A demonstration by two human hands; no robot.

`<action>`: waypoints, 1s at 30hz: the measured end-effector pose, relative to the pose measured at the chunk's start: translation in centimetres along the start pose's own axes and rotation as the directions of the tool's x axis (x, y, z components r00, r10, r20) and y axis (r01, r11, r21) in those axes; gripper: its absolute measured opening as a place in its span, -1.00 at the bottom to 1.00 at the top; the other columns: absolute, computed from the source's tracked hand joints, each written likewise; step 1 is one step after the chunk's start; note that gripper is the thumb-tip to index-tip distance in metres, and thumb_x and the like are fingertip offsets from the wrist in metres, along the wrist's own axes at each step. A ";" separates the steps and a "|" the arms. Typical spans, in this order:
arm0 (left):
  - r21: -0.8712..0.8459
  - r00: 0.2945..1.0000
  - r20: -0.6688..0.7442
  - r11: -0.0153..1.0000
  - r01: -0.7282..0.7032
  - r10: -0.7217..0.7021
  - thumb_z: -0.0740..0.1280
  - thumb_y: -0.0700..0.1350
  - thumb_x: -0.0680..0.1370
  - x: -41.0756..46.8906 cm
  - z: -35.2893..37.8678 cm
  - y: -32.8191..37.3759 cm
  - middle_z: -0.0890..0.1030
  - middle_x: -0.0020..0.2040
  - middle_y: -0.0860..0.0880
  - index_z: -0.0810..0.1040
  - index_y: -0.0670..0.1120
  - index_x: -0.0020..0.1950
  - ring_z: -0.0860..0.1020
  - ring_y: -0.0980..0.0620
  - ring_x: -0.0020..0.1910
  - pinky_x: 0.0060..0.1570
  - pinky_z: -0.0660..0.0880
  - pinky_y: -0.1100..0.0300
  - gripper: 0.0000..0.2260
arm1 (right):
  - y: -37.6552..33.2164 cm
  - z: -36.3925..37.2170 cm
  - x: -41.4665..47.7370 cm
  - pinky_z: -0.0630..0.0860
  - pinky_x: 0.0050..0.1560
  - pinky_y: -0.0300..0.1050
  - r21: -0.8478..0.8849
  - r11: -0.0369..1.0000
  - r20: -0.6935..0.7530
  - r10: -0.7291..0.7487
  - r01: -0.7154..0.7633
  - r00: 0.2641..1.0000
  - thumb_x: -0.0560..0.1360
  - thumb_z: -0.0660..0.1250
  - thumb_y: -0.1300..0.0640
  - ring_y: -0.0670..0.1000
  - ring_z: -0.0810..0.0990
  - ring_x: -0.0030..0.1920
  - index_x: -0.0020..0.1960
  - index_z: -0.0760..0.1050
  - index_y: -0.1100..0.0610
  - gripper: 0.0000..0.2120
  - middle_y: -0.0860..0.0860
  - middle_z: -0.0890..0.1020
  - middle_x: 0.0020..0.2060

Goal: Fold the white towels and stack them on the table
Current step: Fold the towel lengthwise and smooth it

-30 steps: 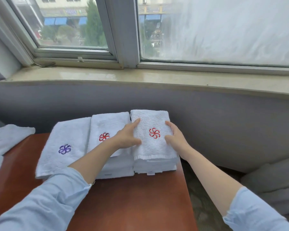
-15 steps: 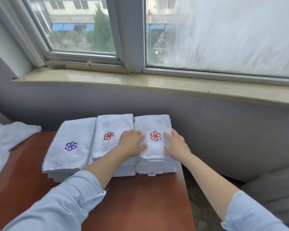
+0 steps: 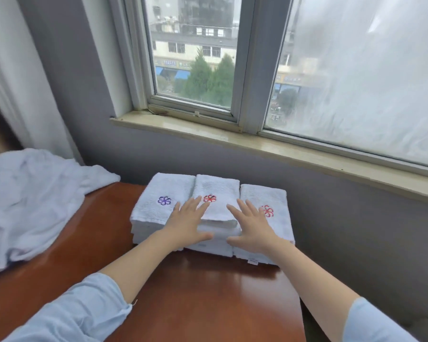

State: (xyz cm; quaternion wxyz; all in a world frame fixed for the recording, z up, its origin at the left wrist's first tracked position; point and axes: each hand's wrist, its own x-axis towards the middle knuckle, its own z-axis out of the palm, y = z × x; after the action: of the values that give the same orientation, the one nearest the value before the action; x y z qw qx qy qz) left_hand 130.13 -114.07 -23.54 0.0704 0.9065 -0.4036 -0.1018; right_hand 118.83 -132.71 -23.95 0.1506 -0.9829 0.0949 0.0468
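Three folded towel stacks (image 3: 218, 188) side by side at the far edge of the desk (image 3: 208, 292); left hand (image 3: 185, 220) and right hand (image 3: 252, 225) flat on them, fingers spread, gripping nothing. Loose towels (image 3: 35, 193) heaped at left, not yet folded.

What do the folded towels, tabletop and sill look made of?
The folded towels: white terry, likely cotton, by the fuzzy nap. The tabletop: reddish-brown wood or veneer, glossy finish, by the window glare on it. The sill: beige polished stone, perhaps marble, by its sheen and mottling.

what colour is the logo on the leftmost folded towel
Purple. The pinwheel logo shows clearest in the head view.
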 end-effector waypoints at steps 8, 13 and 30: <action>-0.030 0.954 -0.069 0.956 0.290 -0.292 0.26 0.31 0.52 -10.8 -2.2 -12.5 -0.17 0.62 -0.01 -0.09 0.07 0.62 -0.20 -0.01 0.59 0.53 -0.20 -0.08 -0.18 | -14.6 2.5 4.7 -0.29 0.52 0.18 -0.041 0.970 0.091 -0.235 0.239 0.968 0.45 0.33 -0.15 0.04 -0.28 0.58 0.60 -0.07 -0.12 -0.13 -0.02 -0.16 0.60; -0.043 0.909 -0.113 0.916 0.399 -0.402 0.25 0.33 0.52 -17.7 -4.2 -21.3 -0.18 0.62 0.00 -0.10 0.08 0.62 -0.20 -0.01 0.59 0.52 -0.20 -0.06 -0.18 | -25.6 3.9 7.5 -0.26 0.53 0.20 0.009 0.938 0.061 -0.346 0.347 0.936 0.46 0.34 -0.14 0.03 -0.24 0.59 0.60 -0.04 -0.13 -0.16 -0.02 -0.11 0.61; -0.075 0.855 -0.137 0.866 0.495 -0.500 0.28 0.29 0.52 -30.3 -10.5 -47.1 -0.11 0.62 0.01 -0.04 0.04 0.61 -0.18 0.00 0.59 0.54 -0.21 -0.11 -0.19 | -52.5 9.2 18.2 -0.19 0.52 0.23 0.013 0.912 0.024 -0.410 0.410 0.912 0.51 0.33 -0.12 0.08 -0.18 0.59 0.61 -0.06 -0.09 -0.18 0.02 -0.08 0.61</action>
State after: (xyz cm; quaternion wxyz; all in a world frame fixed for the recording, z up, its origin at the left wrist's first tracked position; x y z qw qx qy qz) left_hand 146.65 -59.64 -19.40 0.0892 0.9836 -0.1471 -0.0545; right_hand 146.55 -83.84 -19.82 0.1621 -0.9797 -0.1151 0.0265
